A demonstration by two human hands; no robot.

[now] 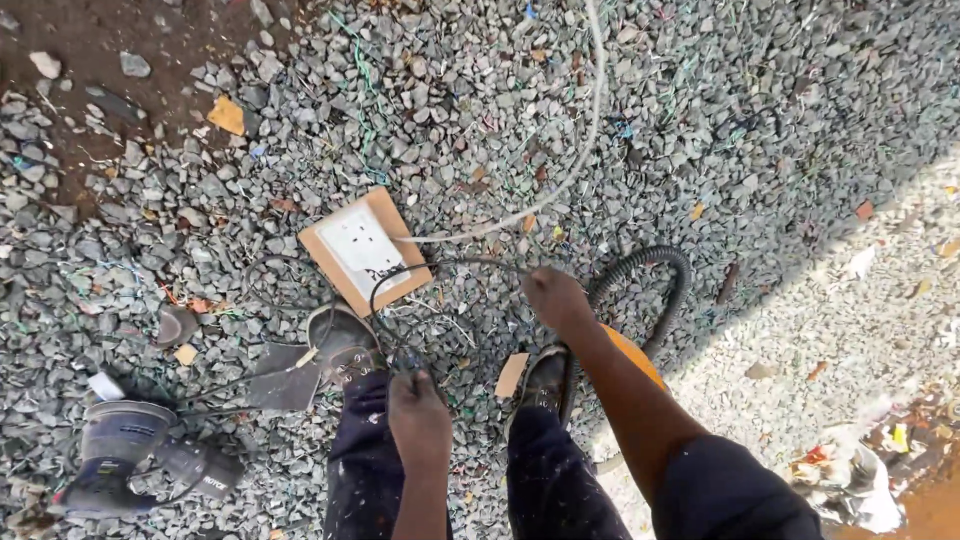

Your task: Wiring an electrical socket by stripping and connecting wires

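Gravel covered the ground under my feet, grey stones littered with wire scraps. At the bottom centre of the frame my left hand (419, 420) was closed around a thin black cable (440, 266); my right hand (556, 298), just above it, gripped the same cable further along. The cable looped loosely, not yet gathered, toward a white socket box (363, 250) on its tan board at centre. A sander (135, 457) lay lower left, a corrugated hose (650, 280) right of centre.

Sunlit grey gravel ground (760, 120)
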